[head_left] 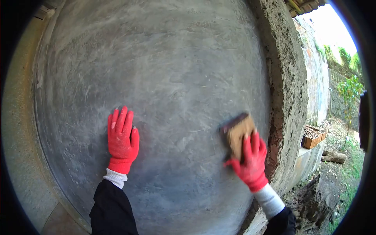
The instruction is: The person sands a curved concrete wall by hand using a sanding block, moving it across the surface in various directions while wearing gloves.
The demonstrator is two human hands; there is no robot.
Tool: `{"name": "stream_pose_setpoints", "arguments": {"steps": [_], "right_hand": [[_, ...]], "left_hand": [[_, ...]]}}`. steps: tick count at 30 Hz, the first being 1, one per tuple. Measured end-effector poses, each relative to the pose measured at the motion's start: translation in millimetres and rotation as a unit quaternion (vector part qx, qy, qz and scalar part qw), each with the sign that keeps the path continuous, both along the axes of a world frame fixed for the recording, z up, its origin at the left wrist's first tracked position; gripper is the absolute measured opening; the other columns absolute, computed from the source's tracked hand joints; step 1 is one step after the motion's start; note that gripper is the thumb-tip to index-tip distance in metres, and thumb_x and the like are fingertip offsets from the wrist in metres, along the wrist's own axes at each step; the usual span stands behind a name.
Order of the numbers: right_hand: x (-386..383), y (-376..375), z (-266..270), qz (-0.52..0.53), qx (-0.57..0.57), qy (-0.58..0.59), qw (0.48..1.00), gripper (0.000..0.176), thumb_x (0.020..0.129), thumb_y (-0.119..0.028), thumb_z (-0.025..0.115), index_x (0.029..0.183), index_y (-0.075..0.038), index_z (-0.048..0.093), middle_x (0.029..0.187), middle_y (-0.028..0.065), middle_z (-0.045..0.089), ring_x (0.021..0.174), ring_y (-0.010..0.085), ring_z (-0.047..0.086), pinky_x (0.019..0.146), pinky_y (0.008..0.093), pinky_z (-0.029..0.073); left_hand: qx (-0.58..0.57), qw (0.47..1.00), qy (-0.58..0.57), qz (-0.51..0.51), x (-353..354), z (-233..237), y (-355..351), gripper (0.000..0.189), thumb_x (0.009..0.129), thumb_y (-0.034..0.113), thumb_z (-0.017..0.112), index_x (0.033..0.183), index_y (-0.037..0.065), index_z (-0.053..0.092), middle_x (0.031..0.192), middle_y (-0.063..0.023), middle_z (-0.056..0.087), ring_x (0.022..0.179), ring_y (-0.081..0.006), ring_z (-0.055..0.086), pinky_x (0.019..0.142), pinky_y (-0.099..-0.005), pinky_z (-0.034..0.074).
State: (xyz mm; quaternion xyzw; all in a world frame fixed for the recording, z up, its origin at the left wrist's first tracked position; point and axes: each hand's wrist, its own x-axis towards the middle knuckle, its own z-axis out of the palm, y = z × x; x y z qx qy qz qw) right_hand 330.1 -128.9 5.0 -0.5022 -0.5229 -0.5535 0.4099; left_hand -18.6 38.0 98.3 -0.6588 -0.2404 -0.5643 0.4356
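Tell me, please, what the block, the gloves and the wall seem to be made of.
Block: perhaps sponge or wood, matte tan with a darker edge; blur leaves it open.
Gloves: probably knit fabric, perhaps coated; red, matte and close-fitting.
Wall: likely cement plaster, grey and fairly smooth, showing faint streaks.

The wall panel (176, 90) fills the middle, directly before the person. Left of centre, the left hand (122, 143) lies flat against it, fingers up; across from it, near the panel's right side, the right hand (250, 162) holds a block (237, 135) that seems to touch the panel, though blur obscures the contact. A border strip (19, 117) runs down the far left. Right of the panel stands the wall edge (288, 78); beyond it, hollow bricks (313, 137) sit on a ledge, with a log (334, 157) to their lower right and a sapling (349, 94) farther back.
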Motion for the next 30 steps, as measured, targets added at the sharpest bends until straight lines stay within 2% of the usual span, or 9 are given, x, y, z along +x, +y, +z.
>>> {"name": "stream_pose_setpoints", "arguments": {"steps": [6, 9, 14, 16, 18, 21, 24, 27, 30], "right_hand": [[18.5, 17.8, 203.4, -0.046, 0.122, 0.135, 0.982, 0.072, 0.077, -0.038, 0.066, 0.14, -0.013, 0.042, 0.146, 0.0163, 0.039, 0.112, 0.0451, 0.05, 0.093, 0.0489, 0.045], [20.4, 13.6, 162.9, -0.035, 0.098, 0.122, 0.987, 0.076, 0.077, -0.043, 0.066, 0.14, -0.009, 0.041, 0.146, 0.0194, 0.038, 0.113, 0.0452, 0.049, 0.094, 0.0495, 0.044], [34.1, -3.4, -83.3, -0.029, -0.003, 0.025, 0.999, 0.084, 0.073, -0.045, 0.072, 0.138, -0.002, 0.042, 0.14, 0.0316, 0.037, 0.119, 0.0495, 0.041, 0.1, 0.0557, 0.034], [25.4, -10.9, -100.7, -0.017, -0.044, 0.032, 0.998, 0.085, 0.071, -0.044, 0.074, 0.138, -0.003, 0.042, 0.141, 0.0309, 0.036, 0.119, 0.049, 0.041, 0.1, 0.0557, 0.034], [29.4, -4.0, -52.9, -0.034, -0.022, -0.011, 0.999, 0.087, 0.07, -0.044, 0.075, 0.137, -0.001, 0.043, 0.142, 0.0292, 0.037, 0.119, 0.0474, 0.041, 0.1, 0.0548, 0.034], [20.6, 16.3, 101.4, -0.036, 0.079, 0.035, 0.996, 0.084, 0.073, -0.044, 0.072, 0.14, -0.003, 0.042, 0.142, 0.029, 0.039, 0.118, 0.0487, 0.045, 0.098, 0.0511, 0.039], [12.5, 20.5, 223.2, -0.027, 0.122, 0.148, 0.981, 0.076, 0.08, -0.048, 0.063, 0.141, -0.009, 0.041, 0.147, 0.0158, 0.038, 0.119, 0.0452, 0.045, 0.099, 0.0474, 0.041], [11.2, 20.2, 216.7, -0.034, 0.126, 0.161, 0.978, 0.075, 0.081, -0.048, 0.061, 0.142, -0.01, 0.04, 0.149, 0.0129, 0.037, 0.119, 0.0431, 0.046, 0.1, 0.047, 0.041], [21.6, 13.5, 98.8, -0.061, 0.078, 0.101, 0.99, 0.08, 0.079, -0.041, 0.065, 0.144, -0.004, 0.038, 0.146, 0.0239, 0.036, 0.117, 0.0464, 0.045, 0.1, 0.0499, 0.039]], "left_hand": [[0.005, 1.0, 0.009, 0.019, -4.5, -1.2, -1.4, 0.047, 0.087, 0.014, 0.053, 0.132, 0.0, 0.05, 0.143, -0.0167, 0.044, 0.134, -0.0396, 0.037, 0.112, -0.0536, 0.026], [0.001, 1.0, 0.006, 0.012, -2.6, -2.6, 1.3, 0.047, 0.088, 0.014, 0.053, 0.132, 0.0, 0.05, 0.143, -0.0162, 0.045, 0.134, -0.0387, 0.038, 0.113, -0.0524, 0.027], [0.035, 0.999, -0.004, 0.008, -1.8, -2.5, 2.8, 0.046, 0.089, 0.012, 0.052, 0.133, 0.002, 0.05, 0.143, -0.0147, 0.046, 0.134, -0.0376, 0.038, 0.113, -0.051, 0.028], [0.032, 0.999, -0.007, -0.004, -1.4, -2.4, 4.1, 0.046, 0.089, 0.012, 0.052, 0.133, 0.002, 0.05, 0.143, -0.0144, 0.046, 0.134, -0.0374, 0.039, 0.113, -0.0511, 0.028], [0.031, 0.999, -0.011, -0.011, -2.0, -2.7, 5.0, 0.046, 0.089, 0.012, 0.052, 0.133, 0.002, 0.05, 0.143, -0.0141, 0.045, 0.134, -0.0371, 0.039, 0.113, -0.0512, 0.028], [0.034, 0.999, -0.01, -0.011, -4.8, -3.1, 2.9, 0.046, 0.089, 0.013, 0.053, 0.133, 0.002, 0.05, 0.142, -0.0135, 0.046, 0.133, -0.037, 0.039, 0.113, -0.0513, 0.028], [0.025, 1.0, -0.003, -0.001, -3.5, -3.2, 1.7, 0.046, 0.088, 0.008, 0.052, 0.134, 0.002, 0.05, 0.143, -0.0144, 0.046, 0.133, -0.0367, 0.04, 0.113, -0.0506, 0.028], [0.023, 1.0, -0.006, -0.015, -3.6, -4.1, 1.6, 0.046, 0.089, 0.013, 0.053, 0.133, 0.003, 0.05, 0.141, -0.0128, 0.046, 0.133, -0.0367, 0.04, 0.112, -0.0521, 0.028], [0.023, 0.999, -0.008, -0.025, -2.5, -2.7, 2.7, 0.046, 0.088, 0.013, 0.053, 0.133, 0.003, 0.05, 0.142, -0.0128, 0.046, 0.132, -0.0369, 0.04, 0.112, -0.0526, 0.028]]}}
